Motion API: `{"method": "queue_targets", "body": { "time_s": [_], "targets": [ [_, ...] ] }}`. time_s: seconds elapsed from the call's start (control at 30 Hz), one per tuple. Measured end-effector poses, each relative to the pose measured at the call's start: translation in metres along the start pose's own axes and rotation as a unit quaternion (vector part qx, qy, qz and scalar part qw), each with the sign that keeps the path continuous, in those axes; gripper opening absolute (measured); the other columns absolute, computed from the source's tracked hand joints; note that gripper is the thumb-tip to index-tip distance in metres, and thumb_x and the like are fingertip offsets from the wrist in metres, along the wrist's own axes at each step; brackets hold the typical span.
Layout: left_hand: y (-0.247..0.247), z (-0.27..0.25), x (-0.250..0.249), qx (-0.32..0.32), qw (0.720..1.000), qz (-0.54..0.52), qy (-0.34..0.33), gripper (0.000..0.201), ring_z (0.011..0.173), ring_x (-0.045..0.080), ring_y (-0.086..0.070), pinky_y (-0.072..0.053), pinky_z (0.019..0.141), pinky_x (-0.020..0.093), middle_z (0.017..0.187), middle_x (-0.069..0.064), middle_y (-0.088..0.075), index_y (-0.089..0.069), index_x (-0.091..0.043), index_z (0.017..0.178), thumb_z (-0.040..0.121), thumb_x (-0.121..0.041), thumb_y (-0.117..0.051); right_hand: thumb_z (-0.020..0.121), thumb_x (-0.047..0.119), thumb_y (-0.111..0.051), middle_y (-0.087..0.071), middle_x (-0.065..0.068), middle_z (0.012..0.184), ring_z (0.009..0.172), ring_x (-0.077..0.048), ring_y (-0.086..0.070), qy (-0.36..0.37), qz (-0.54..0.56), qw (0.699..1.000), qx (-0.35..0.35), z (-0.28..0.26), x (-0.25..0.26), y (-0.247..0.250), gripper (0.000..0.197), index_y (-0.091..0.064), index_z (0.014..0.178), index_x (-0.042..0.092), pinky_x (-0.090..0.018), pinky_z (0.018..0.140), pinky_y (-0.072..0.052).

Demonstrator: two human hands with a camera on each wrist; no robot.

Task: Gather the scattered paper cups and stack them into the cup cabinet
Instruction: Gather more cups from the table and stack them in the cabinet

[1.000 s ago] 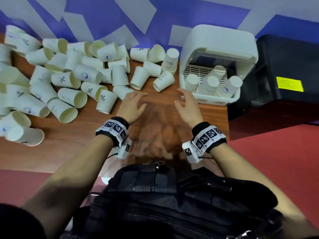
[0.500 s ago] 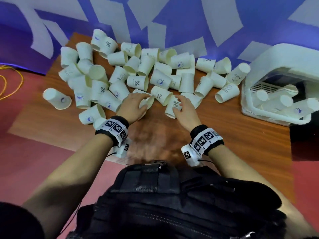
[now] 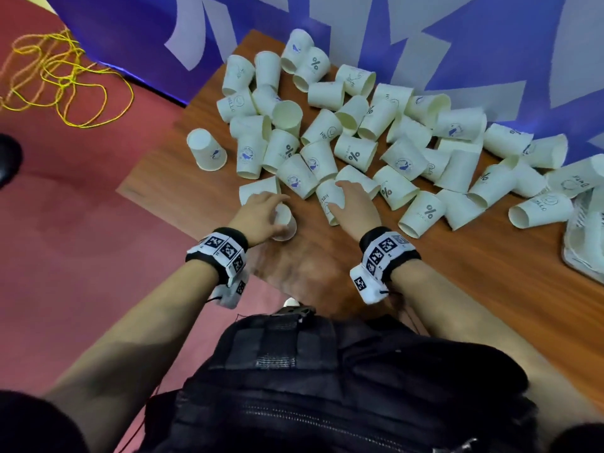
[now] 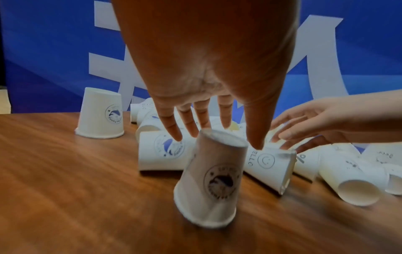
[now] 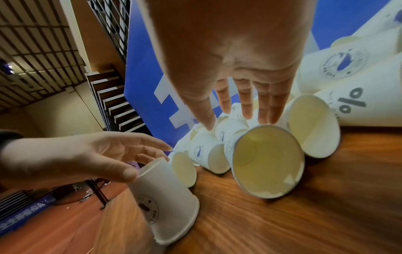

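Dozens of paper cups (image 3: pixel 353 152) lie scattered over the wooden worktop (image 3: pixel 457 289), most on their sides with mouths pointing every way, heaped against the blue-and-white wall (image 3: pixel 327 24) at the far edge. The cabinet (image 3: pixel 585 243) shows only as a white corner at the far right of the head view, well apart from both hands, so whatever is gathered will likely have to travel right.

The left hand (image 3: pixel 261 212) reaches over an inverted cup (image 4: pixel 212 173), which stands tilted on its rim, base up, its long axis leaning toward the far right. The fingertips (image 4: pixel 174 135) and thumb touch the base from above; the fingers are fairly straight, more resting on it than wrapped round it. That cup lies directly under and just ahead of the left hand, plainly the nearer one.

The right hand (image 3: pixel 354 204) spreads straight fingers over a side-lying cup (image 5: pixel 268 160), whose mouth faces the near edge and whose axis runs near to far. Fingertips touch its upper wall; no closed grip shows yet.

Readable print: "HELLO" with a smiley on the right hand's cup, a "%" mark on several, a round blue emblem on others, and "Bear" on one at the far right.
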State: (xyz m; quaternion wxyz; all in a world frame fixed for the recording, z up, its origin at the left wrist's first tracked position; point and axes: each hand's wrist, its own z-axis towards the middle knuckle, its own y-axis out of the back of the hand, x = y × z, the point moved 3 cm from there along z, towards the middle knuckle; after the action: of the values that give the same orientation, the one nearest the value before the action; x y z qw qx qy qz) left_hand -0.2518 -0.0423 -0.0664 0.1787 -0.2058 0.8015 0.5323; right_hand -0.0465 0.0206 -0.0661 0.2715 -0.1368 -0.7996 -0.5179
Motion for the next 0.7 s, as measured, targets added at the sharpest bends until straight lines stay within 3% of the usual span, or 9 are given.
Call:
{"method": "queue_targets", "body": {
  "time_s": [0.2, 0.33, 0.43, 0.53, 0.7],
  "targets": [
    [-0.016, -0.002, 0.012, 0.016, 1.0, -0.014, -0.002, 0.07, 0.12, 0.03, -0.04, -0.034, 0.102, 0.038, 0.131, 0.01, -0.046, -0.041, -0.023, 0.141, 0.079, -0.026, -0.074, 0.091, 0.025, -0.056, -0.045, -0.018, 0.133, 0.123, -0.033, -0.044, -0.028, -0.072, 0.996, 0.033, 0.016, 0.003, -0.025, 0.057, -0.035, 0.142, 0.01, -0.042, 0.101, -0.039],
    [-0.019, 0.001, 0.012, 0.014, 1.0, -0.014, -0.007, 0.068, 0.12, 0.03, -0.04, -0.035, 0.1, 0.039, 0.132, 0.009, -0.047, -0.04, -0.023, 0.141, 0.081, -0.027, -0.071, 0.08, 0.034, -0.051, -0.056, -0.014, 0.118, 0.109, -0.034, -0.055, -0.038, -0.072, 0.996, 0.035, 0.023, 0.002, -0.042, 0.052, -0.045, 0.127, 0.013, -0.045, 0.091, -0.047],
    [-0.017, 0.004, 0.01, 0.016, 1.0, -0.014, -0.009, 0.066, 0.121, 0.028, -0.041, -0.038, 0.097, 0.038, 0.133, 0.008, -0.047, -0.039, -0.023, 0.141, 0.083, -0.033, -0.069, 0.076, 0.027, -0.066, -0.05, -0.018, 0.128, 0.118, -0.036, -0.048, -0.052, -0.082, 0.993, 0.059, 0.019, 0.002, -0.044, 0.072, -0.033, 0.139, 0.013, -0.048, 0.097, -0.043],
    [-0.017, 0.006, 0.005, 0.027, 0.999, -0.023, -0.023, 0.067, 0.12, 0.028, -0.044, -0.039, 0.097, 0.039, 0.131, 0.009, -0.049, -0.038, -0.022, 0.142, 0.084, -0.036, -0.068, 0.077, 0.023, -0.07, -0.039, -0.02, 0.142, 0.131, -0.036, -0.038, -0.061, -0.076, 0.992, 0.085, 0.012, 0.001, -0.041, 0.093, -0.014, 0.15, 0.014, -0.048, 0.105, -0.037],
    [-0.012, 0.013, -0.009, 0.032, 0.998, -0.045, -0.031, 0.07, 0.123, 0.026, -0.046, -0.037, 0.099, 0.034, 0.136, 0.01, -0.049, -0.038, -0.02, 0.143, 0.083, -0.036, -0.071, 0.08, 0.023, -0.068, -0.029, -0.011, 0.152, 0.137, -0.028, -0.032, -0.068, 0.008, 0.994, 0.085, -0.004, -0.003, -0.016, 0.094, -0.008, 0.152, 0.018, -0.042, 0.106, -0.037]
  ]
}}
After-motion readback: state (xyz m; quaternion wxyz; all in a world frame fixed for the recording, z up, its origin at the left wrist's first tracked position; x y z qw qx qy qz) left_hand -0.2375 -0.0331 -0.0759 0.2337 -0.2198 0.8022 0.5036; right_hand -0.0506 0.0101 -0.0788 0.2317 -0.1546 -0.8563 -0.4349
